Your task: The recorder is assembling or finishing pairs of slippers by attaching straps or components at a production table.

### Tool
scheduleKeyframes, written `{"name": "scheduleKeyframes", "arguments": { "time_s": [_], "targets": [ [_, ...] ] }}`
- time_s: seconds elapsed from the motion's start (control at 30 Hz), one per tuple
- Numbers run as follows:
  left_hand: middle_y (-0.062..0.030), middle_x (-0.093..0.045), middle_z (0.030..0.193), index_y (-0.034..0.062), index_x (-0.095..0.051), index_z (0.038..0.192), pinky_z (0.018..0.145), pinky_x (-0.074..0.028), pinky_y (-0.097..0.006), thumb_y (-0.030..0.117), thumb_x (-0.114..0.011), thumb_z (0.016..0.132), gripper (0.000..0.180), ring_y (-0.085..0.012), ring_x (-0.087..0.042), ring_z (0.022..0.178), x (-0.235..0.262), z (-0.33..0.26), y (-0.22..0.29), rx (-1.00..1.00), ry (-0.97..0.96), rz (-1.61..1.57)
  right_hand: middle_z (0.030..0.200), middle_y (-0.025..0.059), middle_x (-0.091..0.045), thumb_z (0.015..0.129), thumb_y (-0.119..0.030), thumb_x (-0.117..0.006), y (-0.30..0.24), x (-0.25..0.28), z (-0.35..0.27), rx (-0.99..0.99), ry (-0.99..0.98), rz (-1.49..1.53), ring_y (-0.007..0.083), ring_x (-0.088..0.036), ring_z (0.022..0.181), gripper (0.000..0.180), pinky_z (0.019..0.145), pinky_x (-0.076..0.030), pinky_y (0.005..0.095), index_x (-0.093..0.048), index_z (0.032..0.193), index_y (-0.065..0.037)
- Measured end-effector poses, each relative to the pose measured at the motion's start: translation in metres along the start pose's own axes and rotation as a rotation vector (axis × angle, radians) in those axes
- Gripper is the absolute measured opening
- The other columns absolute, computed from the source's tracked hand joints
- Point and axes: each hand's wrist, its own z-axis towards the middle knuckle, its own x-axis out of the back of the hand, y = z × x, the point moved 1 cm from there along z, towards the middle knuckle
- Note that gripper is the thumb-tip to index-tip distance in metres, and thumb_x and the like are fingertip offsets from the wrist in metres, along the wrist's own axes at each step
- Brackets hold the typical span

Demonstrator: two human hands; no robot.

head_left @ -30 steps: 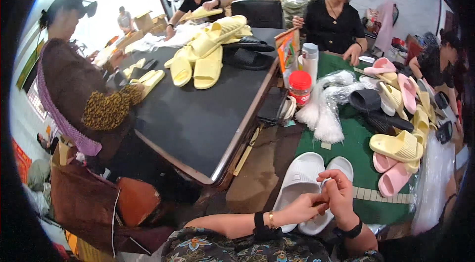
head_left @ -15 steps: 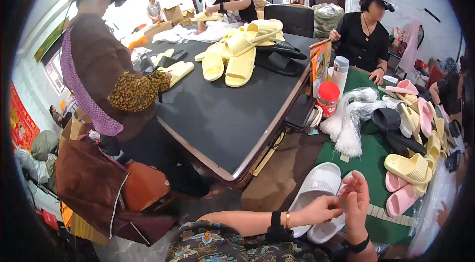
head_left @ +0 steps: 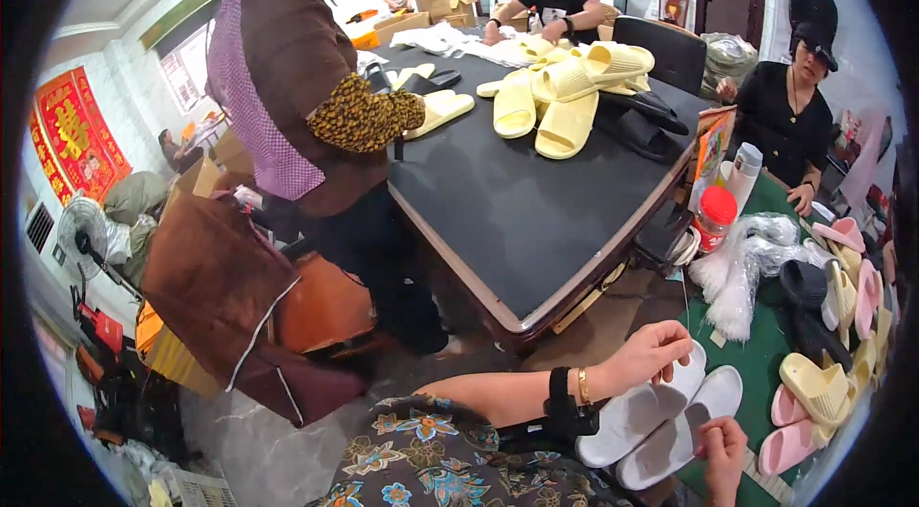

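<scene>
Head view, the only one: left pale slipper (head_left: 620, 425) and right pale slipper (head_left: 668, 451) lie side by side between left hand (head_left: 653, 354) and right hand (head_left: 725, 457), long axes slanting from near left to far right. Left hand hangs over the far, strap end of the left slipper, fingers loosely bent; can't tell if they pinch anything, though a faint thin strand (head_left: 685, 301) shows just beyond. Right hand sits just right of the right slipper, nearer its edge, fingers curled; grip and contact unclear. Soles smooth, matte, foam-like, round-ended. Ahead and right of left hand: bundle of fine whitish filaments (head_left: 732, 292), clear glossy film about it. Green cloth (head_left: 758, 368) underneath, flat-looking. Right of right hand: yellow slipper (head_left: 817, 390), ribbed strap; pink slipper (head_left: 787, 450) just beside, smooth, rounded.
</scene>
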Motion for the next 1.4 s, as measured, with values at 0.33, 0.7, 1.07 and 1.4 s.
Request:
{"name": "scheduleKeyframes", "arguments": {
  "time_s": [0.33,0.7,1.07,1.4],
  "targets": [
    [0.0025,-0.057,0.076,0.0069,-0.059,0.090,0.054,-0.040,-0.020,0.019,-0.055,0.097,0.014,-0.0041,-0.049,0.061,0.007,-0.022,0.020,0.158,0.040,0.126,0.103,0.0117,-0.059,0.073,0.002,-0.062,-0.017,0.001,0.010,0.585,0.448,-0.914,0.0343,-0.053,0.095,0.021,0.083,-0.040,0.0435,-0.065,0.092,-0.005],
    [0.0014,-0.060,0.068,0.0001,-0.064,0.088,0.052,-0.043,-0.022,0.019,-0.060,0.092,0.019,-0.0055,-0.053,0.057,0.026,-0.036,-0.012,0.422,-0.353,0.770,0.104,0.0029,-0.061,0.072,-0.015,-0.061,0.029,-0.033,-0.008,0.774,0.092,-0.982,0.0217,-0.056,0.101,0.026,0.102,-0.037,0.0451,-0.064,0.097,-0.011],
    [-0.0090,-0.065,0.066,-0.0039,-0.065,0.085,0.056,-0.050,-0.030,0.018,-0.062,0.088,0.022,-0.0141,-0.063,0.058,0.025,-0.036,-0.028,0.613,-0.458,0.979,0.103,0.0034,-0.060,0.066,-0.011,-0.064,0.066,-0.057,-0.024,0.667,-0.136,-0.725,0.0239,-0.055,0.100,0.036,0.101,-0.038,0.0452,-0.062,0.101,-0.008],
    [-0.0096,-0.058,0.065,0.0017,-0.062,0.105,0.050,-0.047,-0.034,0.024,-0.074,0.083,0.034,-0.0267,-0.059,0.055,0.006,-0.033,-0.046,-0.370,-0.068,1.436,0.103,0.0090,-0.061,0.071,-0.012,-0.062,0.073,-0.028,0.021,0.719,0.208,-0.958,0.0260,-0.058,0.098,0.031,0.097,-0.046,0.0434,-0.065,0.100,-0.002]
  ]
}}
